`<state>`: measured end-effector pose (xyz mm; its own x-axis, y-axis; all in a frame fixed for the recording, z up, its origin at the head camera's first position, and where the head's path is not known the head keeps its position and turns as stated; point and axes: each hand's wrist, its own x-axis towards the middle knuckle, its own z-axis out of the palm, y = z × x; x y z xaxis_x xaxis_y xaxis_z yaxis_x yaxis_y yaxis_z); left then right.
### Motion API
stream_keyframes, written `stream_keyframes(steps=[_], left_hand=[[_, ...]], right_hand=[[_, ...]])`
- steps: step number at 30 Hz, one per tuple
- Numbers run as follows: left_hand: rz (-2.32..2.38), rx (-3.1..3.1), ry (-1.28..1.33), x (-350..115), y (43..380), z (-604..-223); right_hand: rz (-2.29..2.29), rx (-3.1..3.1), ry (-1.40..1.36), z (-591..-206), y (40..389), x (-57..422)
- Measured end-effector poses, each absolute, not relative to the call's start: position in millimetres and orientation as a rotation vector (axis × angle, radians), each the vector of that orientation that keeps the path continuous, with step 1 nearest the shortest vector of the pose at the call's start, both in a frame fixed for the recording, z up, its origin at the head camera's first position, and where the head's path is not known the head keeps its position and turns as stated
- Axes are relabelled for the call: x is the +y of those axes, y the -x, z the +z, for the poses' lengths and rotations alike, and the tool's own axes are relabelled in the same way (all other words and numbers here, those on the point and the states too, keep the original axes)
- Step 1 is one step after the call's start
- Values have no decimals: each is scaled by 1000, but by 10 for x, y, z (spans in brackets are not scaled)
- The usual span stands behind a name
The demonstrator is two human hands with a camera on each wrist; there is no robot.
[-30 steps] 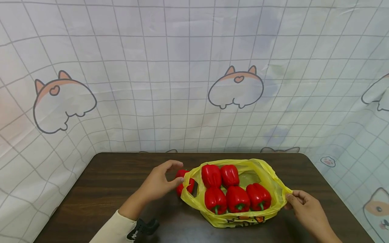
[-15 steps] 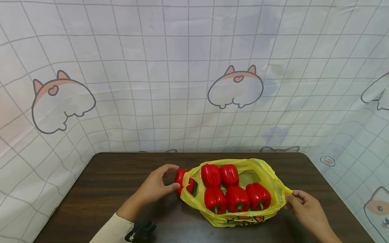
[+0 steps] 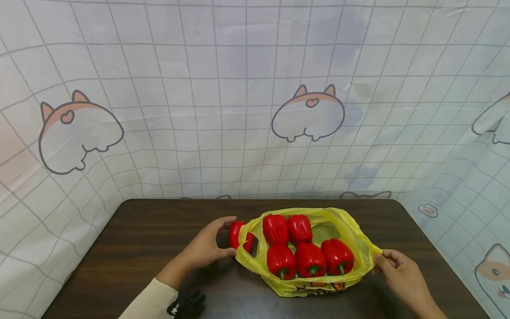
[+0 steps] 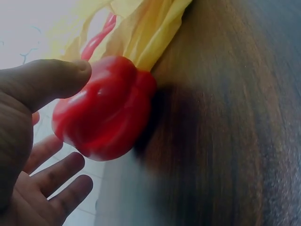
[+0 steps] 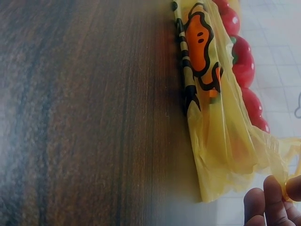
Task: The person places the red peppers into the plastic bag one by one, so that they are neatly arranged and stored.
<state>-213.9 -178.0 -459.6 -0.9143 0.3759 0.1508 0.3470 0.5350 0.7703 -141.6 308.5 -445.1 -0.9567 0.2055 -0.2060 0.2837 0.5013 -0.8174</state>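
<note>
A yellow plastic bag (image 3: 275, 285) stands on the table with its mouth wide, holding several red bell peppers (image 3: 310, 259). Another red bell pepper (image 4: 106, 110) lies outside, at the bag's left end, partly covered by the bag's handle loop (image 3: 241, 241) in the head view. My left hand (image 3: 207, 243) reaches around this outer pepper, thumb on the near side and index finger on the far side. In the left wrist view the thumb overlaps the pepper and the other fingers are spread apart; firm contact is unclear. My right hand (image 3: 402, 274) pinches the bag's right end between thumb and fingers.
The dark wooden table (image 3: 151, 235) extends to both sides of the bag. A white grid-patterned cloth (image 3: 223, 110) with cartoon animals hangs behind and beside it. A black strap (image 3: 187, 301) is on the left wrist.
My left hand shifts slightly, and the gap between thumb and index finger widens around the outer bell pepper. The right hand keeps its pinch on the bag, which barely moves.
</note>
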Motion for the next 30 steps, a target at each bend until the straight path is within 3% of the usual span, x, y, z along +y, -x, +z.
stream_keyframes(steps=[30], left_hand=[[1285,2774,-605,-1789,2201,-4733]], right_hand=[[-1478,2647,-425,-4471,1420,3112]])
